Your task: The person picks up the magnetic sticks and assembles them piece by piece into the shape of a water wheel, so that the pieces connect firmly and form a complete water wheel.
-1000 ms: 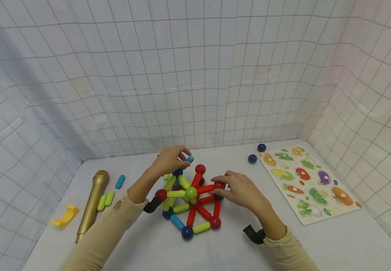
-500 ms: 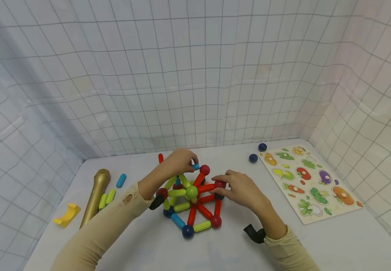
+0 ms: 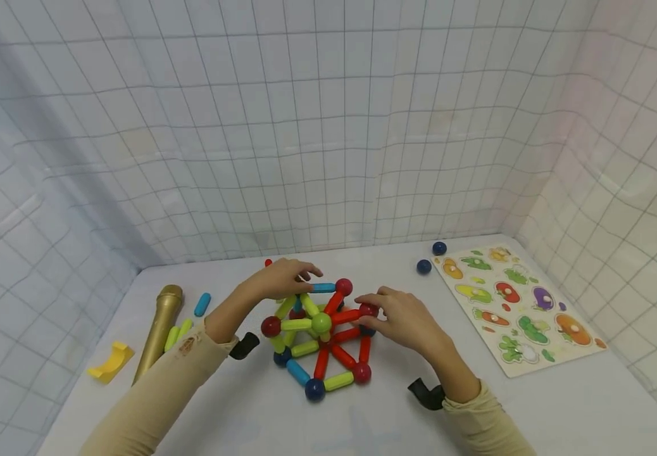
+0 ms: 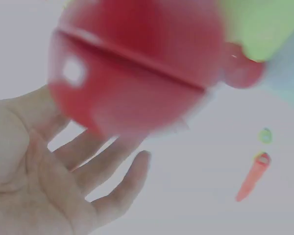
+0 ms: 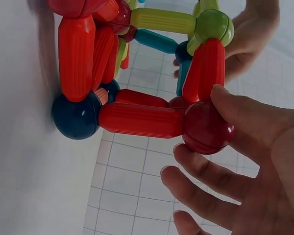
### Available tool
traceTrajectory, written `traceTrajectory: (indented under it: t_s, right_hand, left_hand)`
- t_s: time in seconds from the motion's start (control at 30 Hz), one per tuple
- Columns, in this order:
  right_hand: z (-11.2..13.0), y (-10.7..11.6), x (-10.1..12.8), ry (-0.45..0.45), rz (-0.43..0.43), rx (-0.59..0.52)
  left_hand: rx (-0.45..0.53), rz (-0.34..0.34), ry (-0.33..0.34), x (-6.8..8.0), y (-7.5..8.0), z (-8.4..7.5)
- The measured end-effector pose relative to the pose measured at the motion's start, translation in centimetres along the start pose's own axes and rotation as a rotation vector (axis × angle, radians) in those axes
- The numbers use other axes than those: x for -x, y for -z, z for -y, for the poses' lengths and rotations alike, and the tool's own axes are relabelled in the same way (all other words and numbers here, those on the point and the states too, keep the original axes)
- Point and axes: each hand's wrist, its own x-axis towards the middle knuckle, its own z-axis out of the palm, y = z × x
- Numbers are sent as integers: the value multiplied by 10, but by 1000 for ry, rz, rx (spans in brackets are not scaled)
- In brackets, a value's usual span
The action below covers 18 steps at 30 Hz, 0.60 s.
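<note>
White tabletop is enclosed by pale grid-patterned sheeting on three sides. Near its middle stands a rod-and-ball structure. A red ball at the structure's right side is pinched by the right hand. The left hand rests at the end of a blue rod on top; its grip appears loose, though the blurred wrist view leaves this uncertain. A vegetable puzzle board lies by the right edge, a gold microphone by the left.

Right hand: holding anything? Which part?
Right hand pinches a red ball at an upper corner of the rod-and-ball structure, thumb above, fingers beneath. Left hand touches the blue rod on top.
</note>
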Motion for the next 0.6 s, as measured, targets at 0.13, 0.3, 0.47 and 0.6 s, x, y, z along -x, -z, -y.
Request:
traceTrajectory:
  t_s: [0.13, 0.3, 0.47, 0.6]
  right_hand:
    - [1, -2, -2, -53, -31, -20]
    - [1, -5, -8, -107, -44, -62]
    - [3, -11, -18, -119, -40, -119]
    - [4, -14, -25, -69, -32, -172]
  left_hand:
    - [101, 17, -22, 17, -4, 25]
    - [258, 12, 23, 36, -16, 39]
    - [330, -39, 64, 66, -27, 35]
    - [327, -130, 101, 94, -45, 18]
